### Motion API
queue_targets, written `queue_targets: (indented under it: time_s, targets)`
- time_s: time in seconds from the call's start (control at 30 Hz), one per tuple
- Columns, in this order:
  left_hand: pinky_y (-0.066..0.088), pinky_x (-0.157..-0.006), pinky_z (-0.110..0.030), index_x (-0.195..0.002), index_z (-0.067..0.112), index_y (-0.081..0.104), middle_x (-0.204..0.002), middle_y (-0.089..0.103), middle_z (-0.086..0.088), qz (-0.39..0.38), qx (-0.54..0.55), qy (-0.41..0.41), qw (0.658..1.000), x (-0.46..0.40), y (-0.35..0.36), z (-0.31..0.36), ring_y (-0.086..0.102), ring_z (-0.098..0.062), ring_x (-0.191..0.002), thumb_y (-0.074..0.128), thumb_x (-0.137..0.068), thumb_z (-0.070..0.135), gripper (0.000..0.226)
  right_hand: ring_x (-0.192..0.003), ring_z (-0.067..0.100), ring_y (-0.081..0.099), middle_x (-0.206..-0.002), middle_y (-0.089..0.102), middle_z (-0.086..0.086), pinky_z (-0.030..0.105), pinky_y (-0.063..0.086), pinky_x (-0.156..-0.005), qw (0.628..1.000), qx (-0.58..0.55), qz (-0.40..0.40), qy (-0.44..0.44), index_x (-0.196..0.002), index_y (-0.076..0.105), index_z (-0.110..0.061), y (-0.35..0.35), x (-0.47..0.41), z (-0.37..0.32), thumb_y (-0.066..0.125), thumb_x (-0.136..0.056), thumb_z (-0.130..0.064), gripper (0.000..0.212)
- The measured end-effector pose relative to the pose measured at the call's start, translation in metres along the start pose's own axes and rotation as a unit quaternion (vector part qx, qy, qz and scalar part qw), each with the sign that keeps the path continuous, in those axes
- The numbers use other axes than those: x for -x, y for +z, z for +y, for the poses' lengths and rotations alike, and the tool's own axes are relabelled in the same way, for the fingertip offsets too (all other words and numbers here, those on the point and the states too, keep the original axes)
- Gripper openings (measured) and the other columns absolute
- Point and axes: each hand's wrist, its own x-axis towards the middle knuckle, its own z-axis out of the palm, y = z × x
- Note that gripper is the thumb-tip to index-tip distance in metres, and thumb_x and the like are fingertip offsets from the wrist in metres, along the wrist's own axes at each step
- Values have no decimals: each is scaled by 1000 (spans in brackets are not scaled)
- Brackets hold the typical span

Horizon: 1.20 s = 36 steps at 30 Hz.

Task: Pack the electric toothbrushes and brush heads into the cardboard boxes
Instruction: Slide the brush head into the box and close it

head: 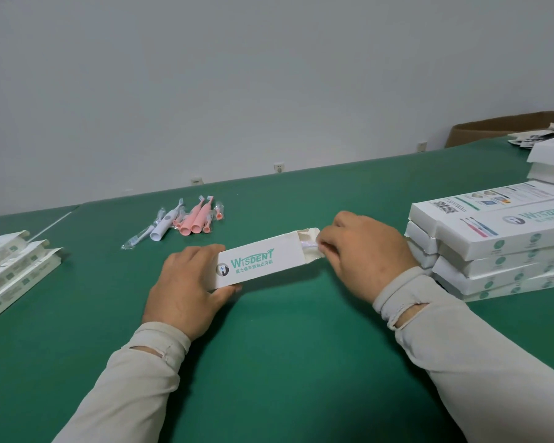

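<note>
Two hands on open box (263, 258), wrapped item (309, 245) inside

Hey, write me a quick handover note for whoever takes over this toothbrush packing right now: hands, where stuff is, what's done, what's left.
Left hand grips the closed end of the open box, holding it on the green table.
Right hand is at the box's open end, its fingers pinching a wrapped item that is partly in the mouth; what it is cannot be told.
Done: packed boxes stacked on the right.
Left: finish this insert and close the flaps. Then pack the loose white toothbrush, pink toothbrushes and wrapped brush heads lying further back, using the flat boxes on the left.
</note>
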Motion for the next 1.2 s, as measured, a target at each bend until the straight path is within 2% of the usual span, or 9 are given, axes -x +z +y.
queue_targets:
  time_s: [0.17, 0.27, 0.43, 0.63, 0.7, 0.83, 0.9, 1.07, 1.2]
  targets:
    - [45, -91, -41, -127, 37, 56, -119, 57, 13, -5, 26, 27, 999, 2, 3, 4, 45, -19, -112, 80, -74, 45, 59, -84, 23, 58, -103, 48, -4, 34, 51, -76, 980, -184, 61, 46, -107, 72, -21, 10, 2, -7, 59, -96, -28, 18]
    - [45, -90, -41, -127, 36, 56, -117, 57, 13, 3, 30, 17, 999, 1, 2, 2, 46, -20, -111, 80, -74, 44, 59, -81, 5, 57, -96, 47, -10, 14, 47, -79, 937, -327, 93, 86, -106, 75, -19, 18, 2, -12, 64, -91, -17, 19]
    - [43, -88, -38, -127, 36, 57, -115, 55, 16, 9, 32, 32, 999, 1, 3, 3, 44, -16, -110, 80, -73, 44, 59, -56, 0, 53, -65, 60, -17, 15, 47, -60, 886, -420, 99, 169, -77, 62, -27, 21, 1, -17, 70, -84, -16, 16]
    - [45, -90, -41, -127, 36, 57, -113, 55, 16, 0, 46, 33, 998, 0, 4, 0, 46, -18, -109, 80, -72, 44, 60, -45, 2, 39, -50, 49, -18, 19, 34, -49, 830, -540, -18, 137, -81, 52, -20, 18, 0, -20, 50, -86, -6, 15]
    - [45, -91, -41, -126, 37, 57, -112, 57, 14, -6, 53, 24, 998, -1, 5, -3, 47, -19, -109, 82, -72, 45, 59, -55, 1, 44, -69, 61, -21, 15, 35, -55, 855, -503, 14, 127, -88, 57, -24, 14, 0, -10, 50, -79, -16, 13]
    - [44, -91, -39, -124, 39, 57, -109, 55, 16, -4, 64, 18, 998, -1, 4, -6, 48, -18, -108, 82, -72, 46, 58, -104, -4, 50, -128, 46, -19, 13, 39, -87, 947, -317, -32, 32, -140, 45, -39, 7, 3, 14, 60, -81, -22, 63]
    - [44, -90, -39, -121, 41, 57, -109, 57, 16, -6, 73, 21, 997, -1, 4, -7, 49, -17, -107, 83, -71, 46, 56, -106, -4, 52, -130, 47, -17, 15, 41, -94, 941, -331, -70, 10, -145, 45, -37, 12, 5, 15, 64, -89, -19, 62]
    - [45, -91, -40, -120, 40, 58, -108, 59, 12, -6, 97, 26, 995, 0, 5, -5, 51, -20, -106, 83, -71, 45, 54, -97, 4, 59, -108, 64, -10, 3, 38, -88, 934, -356, 29, 15, -119, 73, -22, 20, 4, 6, 66, -94, -17, 26]
    - [45, -92, -42, -121, 37, 59, -108, 59, 11, -5, 107, 25, 994, 0, 4, -5, 52, -22, -106, 82, -72, 46, 55, -95, 8, 60, -105, 65, -6, 7, 40, -88, 926, -375, 48, 4, -115, 74, -16, 22, 7, -4, 62, -95, -8, 25]
